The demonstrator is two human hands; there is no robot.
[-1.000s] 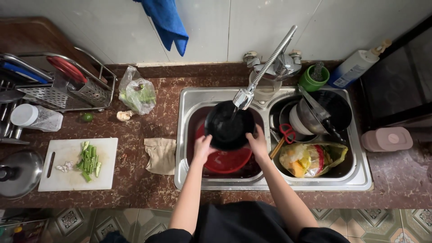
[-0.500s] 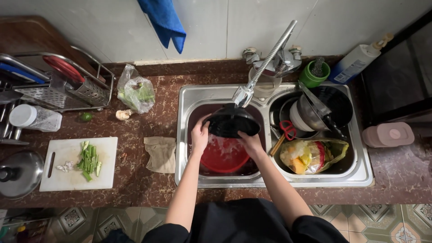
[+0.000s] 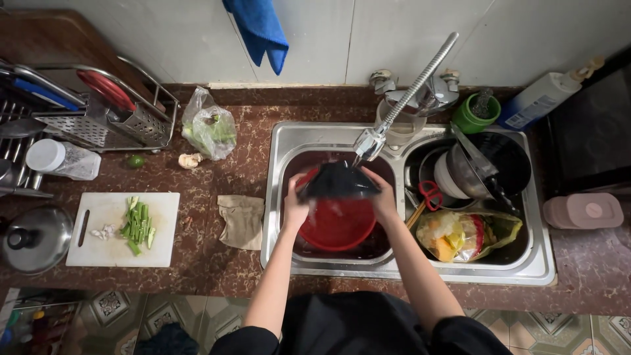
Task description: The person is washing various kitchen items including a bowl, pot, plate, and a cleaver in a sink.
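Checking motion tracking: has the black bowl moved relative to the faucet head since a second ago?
Yes. The black bowl, gripped by the left hand and right hand, was face-up under the faucet head; it has tipped edge-on over the red basin.

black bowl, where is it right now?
Head view: the black bowl is tilted over the left sink basin, held between the left hand and right hand, just under the faucet head and above the red basin.
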